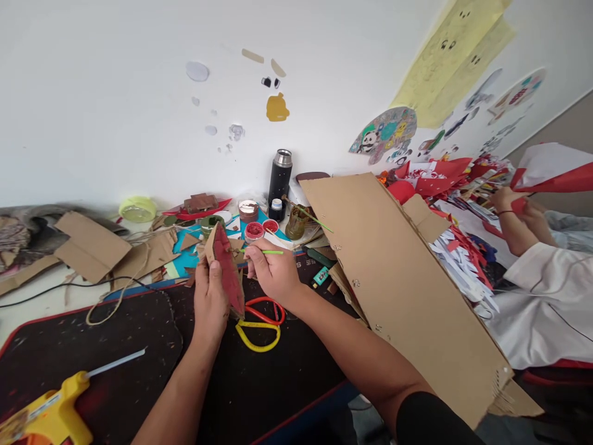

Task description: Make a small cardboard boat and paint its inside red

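My left hand (210,293) grips a cardboard piece (230,272) whose face toward the right is painted dark red; it is held upright and tilted. In my right hand (274,269), pinched between thumb and fingers, is a thin paintbrush (272,252) with a bright green handle. Its tip points left and reaches the piece's red face; whether it touches I cannot tell. Below the piece lie scissors (258,335) with red and yellow handles. Behind my hands stand two small open pots of red paint (254,231), a pot of green paint (212,224) and a murky brown jar (296,224).
A yellow hot glue gun (55,408) lies at the lower left. A large cardboard sheet (393,278) leans to my right. Cardboard scraps (92,246) and a black flask (280,179) line the wall side. Another person's hands (516,213) work at the right among papers.
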`<action>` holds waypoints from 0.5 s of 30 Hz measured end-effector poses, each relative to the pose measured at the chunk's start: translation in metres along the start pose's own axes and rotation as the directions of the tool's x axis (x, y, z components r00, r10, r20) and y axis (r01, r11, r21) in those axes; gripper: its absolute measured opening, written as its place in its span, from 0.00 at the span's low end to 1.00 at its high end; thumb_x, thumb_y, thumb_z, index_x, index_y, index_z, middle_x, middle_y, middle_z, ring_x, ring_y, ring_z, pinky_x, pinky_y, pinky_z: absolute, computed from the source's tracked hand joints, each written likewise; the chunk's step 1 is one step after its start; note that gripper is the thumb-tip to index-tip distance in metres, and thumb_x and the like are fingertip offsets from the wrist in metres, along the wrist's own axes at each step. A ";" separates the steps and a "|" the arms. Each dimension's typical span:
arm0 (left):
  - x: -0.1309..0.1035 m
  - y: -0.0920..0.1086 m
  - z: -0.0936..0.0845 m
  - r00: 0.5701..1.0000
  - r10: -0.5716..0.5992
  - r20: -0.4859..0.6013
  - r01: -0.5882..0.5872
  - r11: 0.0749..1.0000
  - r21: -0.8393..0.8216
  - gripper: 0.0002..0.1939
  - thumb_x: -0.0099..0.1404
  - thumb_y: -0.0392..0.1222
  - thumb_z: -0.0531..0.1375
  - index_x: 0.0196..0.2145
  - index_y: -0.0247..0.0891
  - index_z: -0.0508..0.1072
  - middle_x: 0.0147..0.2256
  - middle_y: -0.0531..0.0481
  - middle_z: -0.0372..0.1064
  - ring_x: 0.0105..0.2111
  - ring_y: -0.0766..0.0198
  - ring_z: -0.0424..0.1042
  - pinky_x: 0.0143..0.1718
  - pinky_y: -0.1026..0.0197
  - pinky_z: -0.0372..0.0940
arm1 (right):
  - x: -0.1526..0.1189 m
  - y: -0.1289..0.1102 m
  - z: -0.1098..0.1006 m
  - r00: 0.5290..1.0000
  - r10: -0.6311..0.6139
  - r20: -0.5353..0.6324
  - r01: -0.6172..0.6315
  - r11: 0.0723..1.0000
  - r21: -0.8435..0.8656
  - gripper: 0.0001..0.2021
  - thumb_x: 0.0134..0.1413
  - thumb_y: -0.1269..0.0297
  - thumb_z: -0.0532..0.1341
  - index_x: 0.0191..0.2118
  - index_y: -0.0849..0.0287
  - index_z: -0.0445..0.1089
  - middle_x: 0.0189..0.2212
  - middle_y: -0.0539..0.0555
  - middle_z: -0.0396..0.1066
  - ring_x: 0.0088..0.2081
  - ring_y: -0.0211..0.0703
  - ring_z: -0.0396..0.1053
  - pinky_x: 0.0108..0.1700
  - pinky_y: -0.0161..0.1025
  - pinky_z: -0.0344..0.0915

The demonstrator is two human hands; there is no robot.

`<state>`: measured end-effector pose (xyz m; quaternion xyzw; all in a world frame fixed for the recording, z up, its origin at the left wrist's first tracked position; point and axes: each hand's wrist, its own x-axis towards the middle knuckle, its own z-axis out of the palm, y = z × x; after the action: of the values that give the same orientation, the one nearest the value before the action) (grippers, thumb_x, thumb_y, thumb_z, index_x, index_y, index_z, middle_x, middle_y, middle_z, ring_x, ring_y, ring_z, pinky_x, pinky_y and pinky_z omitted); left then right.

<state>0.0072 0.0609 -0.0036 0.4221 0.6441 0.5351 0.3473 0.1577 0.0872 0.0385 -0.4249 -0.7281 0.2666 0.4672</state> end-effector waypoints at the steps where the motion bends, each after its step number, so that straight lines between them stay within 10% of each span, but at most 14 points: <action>1: 0.000 0.000 0.000 1.000 0.004 0.007 -0.004 1.000 -0.006 0.37 0.78 0.65 0.53 0.72 0.38 0.68 0.68 0.36 0.68 0.69 0.43 0.67 0.70 0.47 0.60 | 0.000 -0.001 0.001 1.000 -0.001 0.000 0.001 1.000 0.004 0.18 0.82 0.54 0.50 0.43 0.55 0.73 0.25 0.47 0.74 0.27 0.39 0.75 0.38 0.34 0.69; 15: -0.001 0.001 -0.002 1.000 -0.007 0.003 0.007 1.000 -0.001 0.36 0.79 0.65 0.52 0.72 0.39 0.68 0.70 0.37 0.67 0.70 0.44 0.66 0.71 0.47 0.58 | -0.003 -0.006 0.000 0.997 0.011 0.072 -0.005 0.997 -0.078 0.18 0.82 0.56 0.52 0.42 0.54 0.75 0.24 0.49 0.75 0.28 0.42 0.76 0.38 0.35 0.69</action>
<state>0.0066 0.0594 -0.0018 0.4208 0.6447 0.5334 0.3503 0.1563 0.0816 0.0419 -0.4356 -0.7528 0.2551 0.4225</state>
